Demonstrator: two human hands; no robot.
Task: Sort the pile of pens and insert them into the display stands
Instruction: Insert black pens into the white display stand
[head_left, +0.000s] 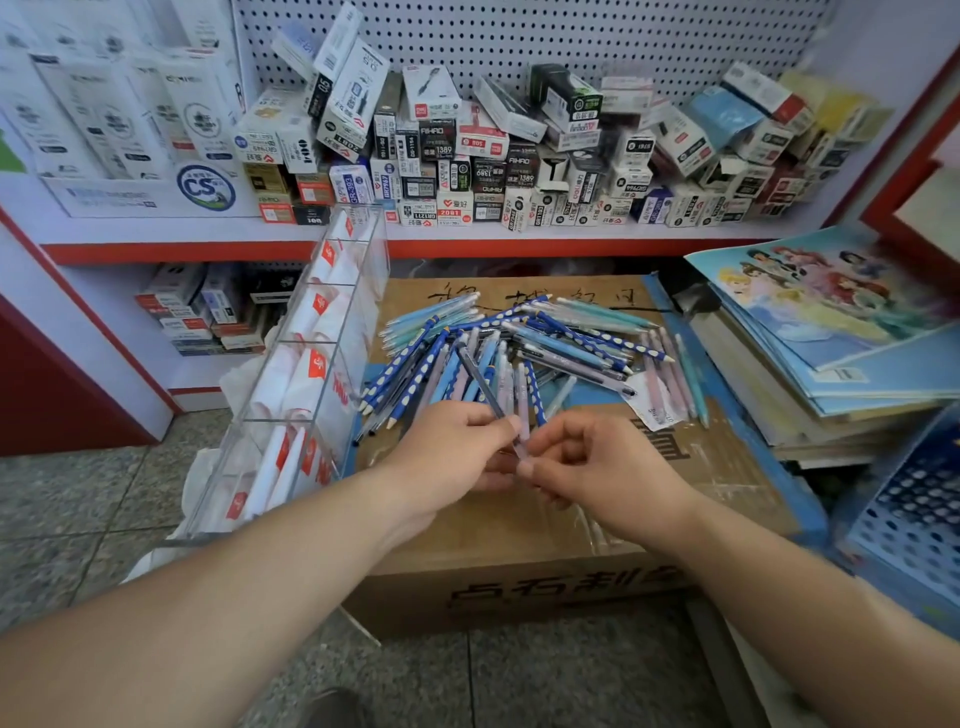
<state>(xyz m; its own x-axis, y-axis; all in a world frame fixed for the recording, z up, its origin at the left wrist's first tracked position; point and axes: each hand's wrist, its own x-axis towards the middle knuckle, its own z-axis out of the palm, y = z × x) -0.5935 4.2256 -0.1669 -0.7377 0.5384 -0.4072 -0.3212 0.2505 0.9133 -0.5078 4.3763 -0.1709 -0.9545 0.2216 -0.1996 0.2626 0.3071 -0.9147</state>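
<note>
- Cardboard box (519, 535) top carries the pen pile (540, 338) on its far half, with open cardboard nearer.
- Clear display stand (311, 364) abuts the box's left edge, and stacked books (831, 374) crowd the right.
- Left hand (452, 452) pinches a grey pen (480, 382) and right hand (602, 467) pinches a lilac pen (523, 410), both at the pile's near edge.

The one camera rides on the person's head, a wide lens looking forward and down from close above the pile of pens (519, 348) on the cardboard box (519, 525), facing the shelf (182, 234) and pegboard wall (571, 36) just behind it, with tiled floor (78, 499) past the box's left and near edges.
</note>
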